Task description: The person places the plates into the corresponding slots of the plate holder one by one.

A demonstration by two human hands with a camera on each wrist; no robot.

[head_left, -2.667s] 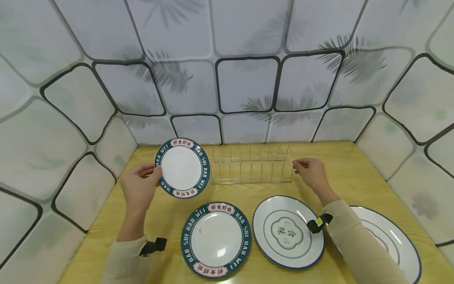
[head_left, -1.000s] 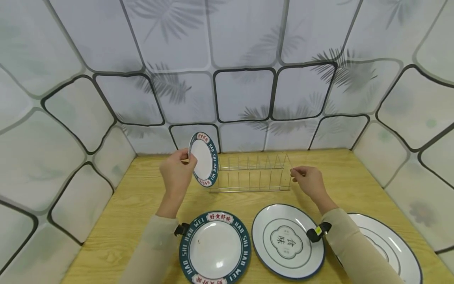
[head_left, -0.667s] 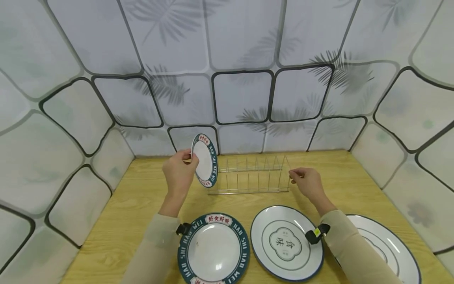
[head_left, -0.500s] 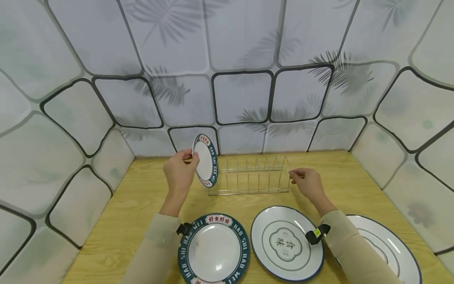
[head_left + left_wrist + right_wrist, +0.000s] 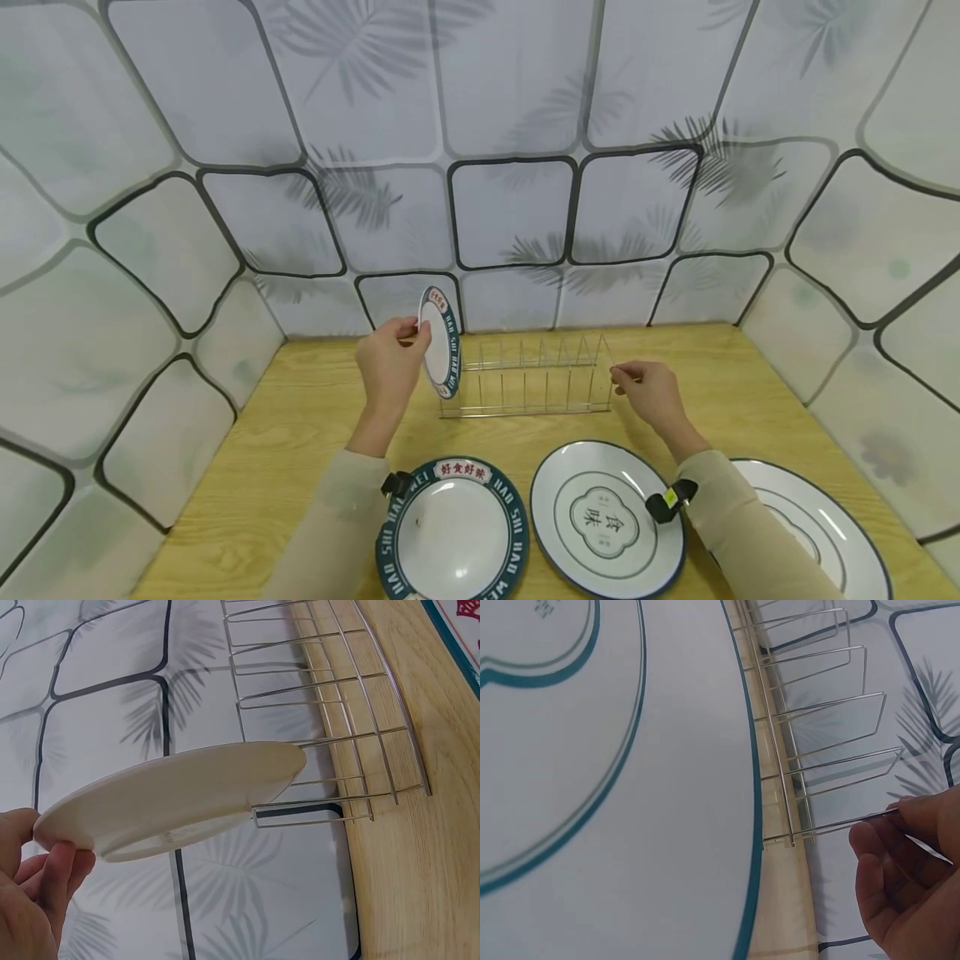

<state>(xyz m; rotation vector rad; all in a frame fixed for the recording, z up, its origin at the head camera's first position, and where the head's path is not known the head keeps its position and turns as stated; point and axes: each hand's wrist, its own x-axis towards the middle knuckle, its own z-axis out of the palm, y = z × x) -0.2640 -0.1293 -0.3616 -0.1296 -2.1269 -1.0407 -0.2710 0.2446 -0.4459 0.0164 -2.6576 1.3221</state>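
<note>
My left hand (image 5: 392,358) pinches the rim of a small white plate (image 5: 441,343) with a dark green lettered border. The plate stands nearly on edge at the left end of a wire dish rack (image 5: 525,392). In the left wrist view, the plate's pale underside (image 5: 180,795) faces the camera, and its far edge overlaps the rack's end wires (image 5: 315,802). At the rack's other end, my right hand (image 5: 648,392) pinches the end wire between thumb and fingers. The right wrist view shows that hand (image 5: 911,877) on the outermost wire loop, with the other slots holding nothing.
A larger green-bordered plate (image 5: 453,533) lies in front of the rack. Right of it are a white plate with a thin blue rim (image 5: 555,500) and a bigger white plate (image 5: 832,525), partly under my right sleeve. Patterned walls (image 5: 517,208) enclose the wooden table (image 5: 247,475).
My left hand has carried the small plate rightward to the rack's left end and turned it from facing the camera to nearly edge-on. The right hand keeps hold of the rack's end.
</note>
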